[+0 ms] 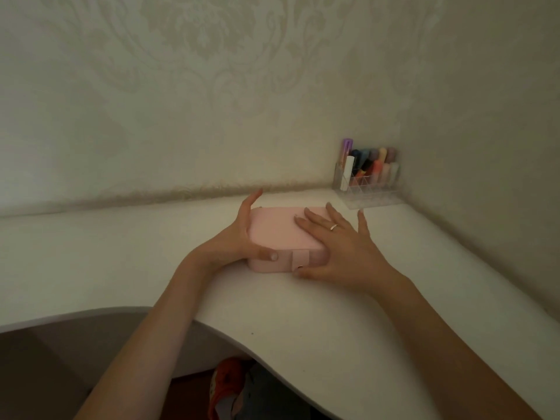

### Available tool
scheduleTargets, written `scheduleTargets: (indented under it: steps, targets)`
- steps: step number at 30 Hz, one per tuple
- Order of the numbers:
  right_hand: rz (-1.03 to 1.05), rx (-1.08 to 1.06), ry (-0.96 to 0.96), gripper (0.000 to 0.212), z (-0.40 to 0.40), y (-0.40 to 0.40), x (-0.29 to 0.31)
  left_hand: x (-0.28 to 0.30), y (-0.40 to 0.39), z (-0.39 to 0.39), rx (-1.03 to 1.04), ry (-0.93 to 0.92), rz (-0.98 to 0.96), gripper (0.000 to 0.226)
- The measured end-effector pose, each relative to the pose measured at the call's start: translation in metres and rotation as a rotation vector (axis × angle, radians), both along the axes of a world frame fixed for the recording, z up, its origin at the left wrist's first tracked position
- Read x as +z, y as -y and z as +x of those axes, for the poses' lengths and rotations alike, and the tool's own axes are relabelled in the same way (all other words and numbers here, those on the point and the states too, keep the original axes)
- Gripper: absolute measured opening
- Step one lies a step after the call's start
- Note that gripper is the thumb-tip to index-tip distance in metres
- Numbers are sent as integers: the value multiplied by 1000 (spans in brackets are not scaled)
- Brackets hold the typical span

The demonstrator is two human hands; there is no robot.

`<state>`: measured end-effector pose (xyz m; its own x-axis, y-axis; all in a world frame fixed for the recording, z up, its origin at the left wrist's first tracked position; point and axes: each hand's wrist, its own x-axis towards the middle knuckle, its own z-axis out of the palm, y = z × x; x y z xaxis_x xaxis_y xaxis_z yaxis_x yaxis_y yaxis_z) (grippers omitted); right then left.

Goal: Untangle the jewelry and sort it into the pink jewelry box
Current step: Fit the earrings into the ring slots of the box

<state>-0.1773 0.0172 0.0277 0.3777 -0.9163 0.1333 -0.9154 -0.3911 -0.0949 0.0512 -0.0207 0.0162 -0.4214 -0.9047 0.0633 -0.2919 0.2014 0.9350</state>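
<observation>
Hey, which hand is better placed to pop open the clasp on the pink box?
Right. The right hand lies flat on the lid with its thumb already at the clasp on the pink jewelry box. The left hand grips the box's left end, steadying it.

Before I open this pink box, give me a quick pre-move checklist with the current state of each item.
1. Pink rectangular jewelry box flat on the white curved desk: ok.
2. Lid closed, front strap tab down over the front wall: ok.
3. Left hand steadying the box, thumb on the front wall, fingers along the left side: ok.
4. Right hand ready, fingers flat on the lid, thumb at the snap below the tab: ok.
5. Room behind for the lid to swing; the clear acrylic organiser of coloured markers stands apart in the corner: ok.
6. Tangled jewelry located: cannot tell, none in view.
</observation>
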Motion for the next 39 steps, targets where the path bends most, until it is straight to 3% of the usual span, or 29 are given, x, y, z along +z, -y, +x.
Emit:
scheduleTargets:
  steps: [8, 16, 23, 29, 39]
  targets:
    - [62, -42, 189, 92, 8, -3, 1, -3, 0, 2, -9, -20, 1, 122]
    - [151, -51, 178, 87, 24, -9, 12, -6, 3, 1, -3, -49, -12, 120]
    - [41, -38, 181, 83, 24, -11, 0, -5, 5, 1, 10, -34, -13, 114]
    - [135, 71, 160, 85, 13, 9, 8, -8, 6, -2, 78, -43, -26, 125]
    - [-121, 57, 116, 61, 17, 31, -7, -10, 24, -5, 125, 99, -99, 137]
